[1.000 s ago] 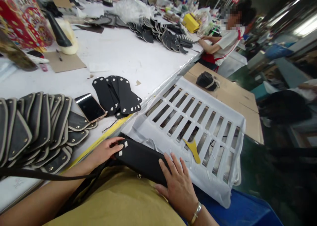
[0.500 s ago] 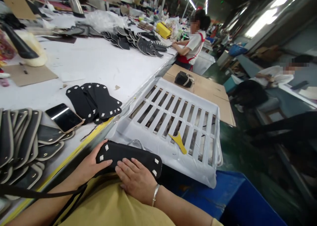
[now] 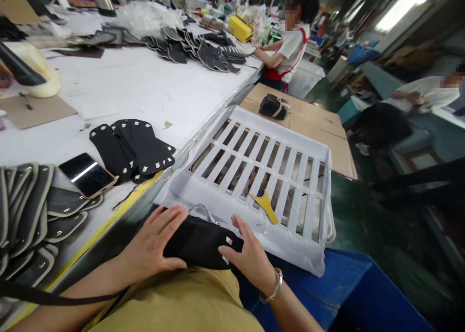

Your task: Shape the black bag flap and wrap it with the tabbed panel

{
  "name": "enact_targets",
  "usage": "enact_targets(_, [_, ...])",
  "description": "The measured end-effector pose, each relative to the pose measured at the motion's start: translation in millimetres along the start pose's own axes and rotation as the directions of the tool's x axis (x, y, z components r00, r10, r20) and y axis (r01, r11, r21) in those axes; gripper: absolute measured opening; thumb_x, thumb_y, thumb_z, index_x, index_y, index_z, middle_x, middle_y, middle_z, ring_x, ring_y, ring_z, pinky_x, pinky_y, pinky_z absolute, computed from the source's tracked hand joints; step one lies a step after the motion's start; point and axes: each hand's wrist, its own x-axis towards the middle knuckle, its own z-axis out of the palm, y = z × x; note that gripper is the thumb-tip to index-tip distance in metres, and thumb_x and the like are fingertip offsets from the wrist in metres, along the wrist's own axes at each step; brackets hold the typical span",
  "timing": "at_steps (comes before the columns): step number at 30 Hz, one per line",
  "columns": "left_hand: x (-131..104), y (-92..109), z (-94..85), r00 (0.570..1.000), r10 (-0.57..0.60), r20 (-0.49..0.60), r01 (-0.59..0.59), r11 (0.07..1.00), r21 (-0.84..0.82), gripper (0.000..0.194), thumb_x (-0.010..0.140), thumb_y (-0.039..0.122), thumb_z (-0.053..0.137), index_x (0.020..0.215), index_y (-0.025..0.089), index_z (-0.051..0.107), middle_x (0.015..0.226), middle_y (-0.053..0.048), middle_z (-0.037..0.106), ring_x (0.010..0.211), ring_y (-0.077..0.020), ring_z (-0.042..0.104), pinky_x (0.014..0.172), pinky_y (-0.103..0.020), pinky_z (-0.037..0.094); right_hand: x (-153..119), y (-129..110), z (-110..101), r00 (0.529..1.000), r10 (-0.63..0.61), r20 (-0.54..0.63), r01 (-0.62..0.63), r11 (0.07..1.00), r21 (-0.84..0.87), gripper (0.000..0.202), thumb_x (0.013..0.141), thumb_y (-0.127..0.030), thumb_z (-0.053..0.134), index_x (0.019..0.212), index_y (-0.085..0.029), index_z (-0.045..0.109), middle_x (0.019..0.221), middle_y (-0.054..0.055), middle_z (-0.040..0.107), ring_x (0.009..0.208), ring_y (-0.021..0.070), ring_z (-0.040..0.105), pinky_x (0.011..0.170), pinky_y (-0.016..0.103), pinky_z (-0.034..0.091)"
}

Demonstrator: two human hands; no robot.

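A long black leather piece [image 3: 198,242] with small white tabs at its end lies across my lap, over yellow fabric. My left hand [image 3: 154,245] presses flat on its left end, thumb hooked under the near edge. My right hand [image 3: 250,257], with a bracelet at the wrist, grips its right end, fingers spread over the top. Just beyond sits a white slatted crate [image 3: 254,167] with a yellow scraper [image 3: 267,206] lying on its slats.
On the white table [image 3: 145,89] lie a small stack of black pieces [image 3: 131,148], a phone [image 3: 87,174] and rows of trimmed dark pieces [image 3: 32,211]. A cardboard-topped stand [image 3: 312,123] holds a black bundle [image 3: 274,106]. A seated person [image 3: 286,46] works farther along. A blue bin [image 3: 348,298] stands at right.
My left hand slid from the piece's left tip onto its top. My right hand moved from the middle to the right end. The view shifted slightly.
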Motion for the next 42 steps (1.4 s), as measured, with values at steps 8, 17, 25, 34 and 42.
enact_targets(8, [24, 5, 15.1, 0.985, 0.031, 0.168, -0.030, 1.000, -0.011, 0.118, 0.045, 0.074, 0.067, 0.137, 0.009, 0.032, 0.130, -0.018, 0.050, 0.120, -0.0306, 0.045, 0.109, -0.046, 0.021, 15, -22, 7, 0.971, -0.189, 0.149, 0.215, 0.958, -0.187, 0.076, 0.060, -0.041, 0.078, 0.125, -0.015, 0.048, 0.127, 0.013, 0.050, 0.117, 0.0302, 0.045, 0.103, 0.048, 0.035])
enact_targets(17, [21, 2, 12.8, 0.996, 0.042, 0.074, -0.037, 0.997, -0.071, 0.096, 0.055, 0.071, 0.064, 0.126, 0.011, 0.043, 0.125, -0.019, 0.051, 0.115, -0.0309, 0.046, 0.103, -0.048, 0.029, 36, -48, 11, 0.966, -0.195, 0.169, 0.238, 0.926, -0.292, 0.025, 0.075, -0.028, 0.068, 0.095, -0.019, 0.056, 0.092, 0.006, 0.058, 0.089, 0.0246, 0.052, 0.080, 0.041, 0.044])
enact_targets(25, [25, 3, 12.4, 0.995, -0.022, 0.100, 0.037, 0.988, -0.153, 0.089, 0.048, 0.063, 0.072, 0.118, 0.012, 0.049, 0.114, -0.015, 0.056, 0.105, -0.0299, 0.050, 0.100, -0.050, 0.030, 59, -45, 15, 0.915, -0.249, 0.318, 0.327, 0.918, -0.223, 0.013, 0.079, -0.028, 0.063, 0.078, -0.020, 0.053, 0.076, 0.001, 0.060, 0.072, 0.0167, 0.054, 0.068, 0.030, 0.040])
enact_targets(34, [26, 6, 13.4, 0.995, -0.033, 0.095, 0.049, 0.985, -0.167, 0.082, 0.049, 0.057, 0.072, 0.114, 0.012, 0.050, 0.109, -0.012, 0.057, 0.103, -0.0278, 0.050, 0.101, -0.046, 0.028, 58, -36, 9, 0.802, -0.486, 0.347, 0.532, 0.845, -0.046, 0.013, 0.089, -0.025, 0.047, 0.079, -0.018, 0.052, 0.079, 0.003, 0.059, 0.077, 0.0158, 0.051, 0.074, 0.030, 0.039])
enact_targets(42, [27, 7, 12.5, 0.992, -0.005, 0.124, 0.024, 0.988, -0.155, 0.087, 0.050, 0.057, 0.072, 0.121, 0.014, 0.045, 0.113, -0.012, 0.057, 0.107, -0.0279, 0.050, 0.103, -0.046, 0.025, 68, -55, 18, 0.864, -0.309, 0.398, 0.477, 0.758, -0.445, 0.025, 0.084, -0.041, 0.056, 0.079, -0.017, 0.057, 0.076, 0.007, 0.063, 0.073, 0.0216, 0.058, 0.065, 0.032, 0.043])
